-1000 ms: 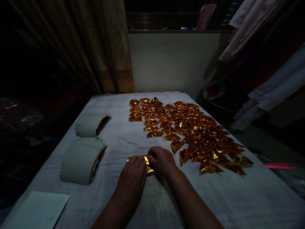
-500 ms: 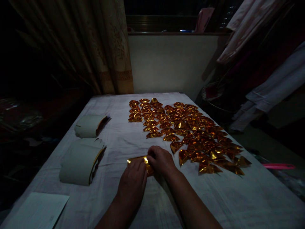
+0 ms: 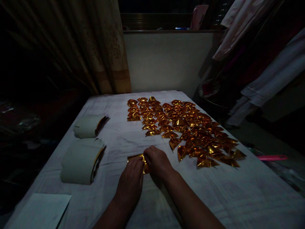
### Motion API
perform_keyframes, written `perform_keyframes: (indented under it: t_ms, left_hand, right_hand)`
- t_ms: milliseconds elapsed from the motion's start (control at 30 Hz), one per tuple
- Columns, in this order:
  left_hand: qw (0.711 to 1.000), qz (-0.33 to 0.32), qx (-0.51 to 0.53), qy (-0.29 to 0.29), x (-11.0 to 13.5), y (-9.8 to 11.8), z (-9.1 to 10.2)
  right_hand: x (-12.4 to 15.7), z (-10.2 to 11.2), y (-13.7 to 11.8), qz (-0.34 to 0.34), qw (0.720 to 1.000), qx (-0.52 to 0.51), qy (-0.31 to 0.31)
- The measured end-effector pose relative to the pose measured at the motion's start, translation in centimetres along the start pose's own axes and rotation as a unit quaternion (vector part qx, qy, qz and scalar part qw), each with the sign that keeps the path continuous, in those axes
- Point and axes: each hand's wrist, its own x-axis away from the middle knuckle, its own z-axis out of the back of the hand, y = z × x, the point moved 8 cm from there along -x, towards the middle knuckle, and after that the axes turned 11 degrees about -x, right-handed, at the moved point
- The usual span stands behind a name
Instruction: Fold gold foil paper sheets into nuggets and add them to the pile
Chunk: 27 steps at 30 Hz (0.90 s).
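Note:
A small sheet of gold foil paper [image 3: 146,168] lies on the bed-like surface at the near middle, partly folded and largely covered by my hands. My left hand [image 3: 132,176] presses on its left part, with the fingers close together and curled over it. From the right, my right hand [image 3: 157,160] grips the foil's upper right edge between bent fingers and thumb. The fingertips of both hands almost meet over the foil. Beyond my right hand, rows of folded gold foil pieces [image 3: 179,123] spread over the right half of the cloth.
Two curved stacks of pale-backed paper [image 3: 79,162] lie to the left, above a flat white sheet [image 3: 39,210]. A white cloth [image 3: 114,127] covers the surface. A curtain [image 3: 111,63] hangs behind; clothes [image 3: 269,86] hang at right, above a pink handle [image 3: 273,157].
My right hand has shifted slightly left along the foil, closer to my left hand's fingertips. The whole view has moved a little. Both hands stay on the foil.

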Motion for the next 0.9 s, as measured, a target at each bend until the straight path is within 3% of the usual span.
perform_keyframes:
  t_ms: [200,467,700,900]
  left_hand:
    - [1.0,0.012,0.017,-0.004,0.5,-1.1,0.9]
    - [1.0,0.027,0.001,0.016,1.9,-2.4,1.2]
    - [0.999,0.038,0.025,0.017,1.7,-2.6,1.3]
    - [0.998,0.038,0.049,-0.015,2.4,-3.6,0.8]
  right_hand:
    - [1.3,-0.3,-0.3,0.043,0.996,-0.027,0.072]
    - [2.5,-0.2,-0.9,0.076,0.993,-0.026,0.091]
    - [3.9,-0.4,-1.5,0.032,0.992,-0.001,0.119]
    - [5.2,0.8,0.1,0.026,0.993,-0.017,0.113]
